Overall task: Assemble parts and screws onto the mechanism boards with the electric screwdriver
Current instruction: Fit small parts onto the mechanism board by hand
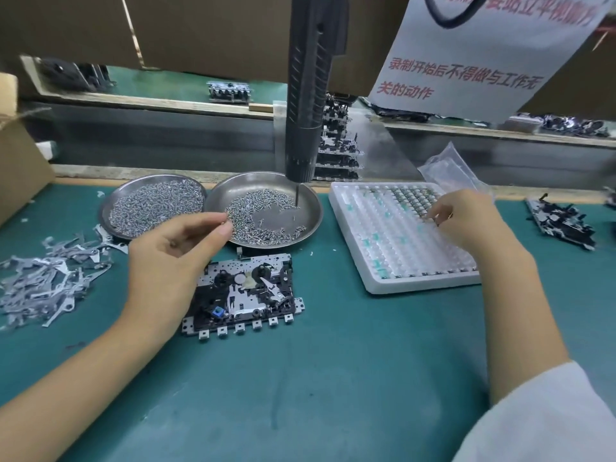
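Observation:
A mechanism board of metal and black plastic lies flat on the green mat in front of me. My left hand hovers over its left end, thumb and forefinger pinching a small screw. My right hand rests on the white tray of small parts, fingertips pinching one small part in a cell. The black electric screwdriver hangs untouched, its bit tip over the right screw dish.
A second metal dish full of screws sits to the left. Several loose grey metal levers lie at far left. Another board lies at far right. A clear plastic bag and stacked boards stand behind the tray.

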Motion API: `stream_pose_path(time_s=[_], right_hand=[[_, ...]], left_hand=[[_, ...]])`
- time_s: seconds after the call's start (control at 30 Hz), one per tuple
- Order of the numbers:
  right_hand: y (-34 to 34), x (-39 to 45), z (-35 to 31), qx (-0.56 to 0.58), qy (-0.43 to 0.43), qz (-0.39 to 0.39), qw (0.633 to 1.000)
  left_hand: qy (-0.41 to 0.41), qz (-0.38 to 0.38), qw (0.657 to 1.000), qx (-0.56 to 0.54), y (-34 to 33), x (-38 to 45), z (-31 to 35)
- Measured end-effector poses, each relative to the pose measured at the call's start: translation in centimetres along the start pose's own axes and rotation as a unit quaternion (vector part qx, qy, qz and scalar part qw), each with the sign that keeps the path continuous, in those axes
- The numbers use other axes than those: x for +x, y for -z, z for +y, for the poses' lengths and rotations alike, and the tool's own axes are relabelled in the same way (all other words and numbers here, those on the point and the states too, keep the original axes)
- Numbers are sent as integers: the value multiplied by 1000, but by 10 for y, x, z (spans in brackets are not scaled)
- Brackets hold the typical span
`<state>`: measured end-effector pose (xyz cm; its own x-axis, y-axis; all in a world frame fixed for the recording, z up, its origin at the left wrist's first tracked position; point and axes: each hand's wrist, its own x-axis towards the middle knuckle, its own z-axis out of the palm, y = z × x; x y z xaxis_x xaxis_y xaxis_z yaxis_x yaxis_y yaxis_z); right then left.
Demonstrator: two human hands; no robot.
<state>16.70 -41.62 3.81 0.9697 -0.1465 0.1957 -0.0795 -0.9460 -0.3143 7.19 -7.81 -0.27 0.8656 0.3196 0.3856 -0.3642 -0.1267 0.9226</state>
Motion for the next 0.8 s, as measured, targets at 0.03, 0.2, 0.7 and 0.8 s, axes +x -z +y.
stream_pose_path(time_s=[0.03,0.2,0.7,0.8], right_hand=[[0,-1,1,-12,9,-1,1000],[1,-6,2,-40,28,14,999],[2,-10,8,-30,34,38,998],[8,-11,2,-41,46,57,996]], left_hand=[[0,-1,1000,1,0,0,0],[6,1,1000,-18,-2,-1,-1],[8,-8,1000,5,-5,-8,-2],[6,-11,1000,0,-6,-9,-1]])
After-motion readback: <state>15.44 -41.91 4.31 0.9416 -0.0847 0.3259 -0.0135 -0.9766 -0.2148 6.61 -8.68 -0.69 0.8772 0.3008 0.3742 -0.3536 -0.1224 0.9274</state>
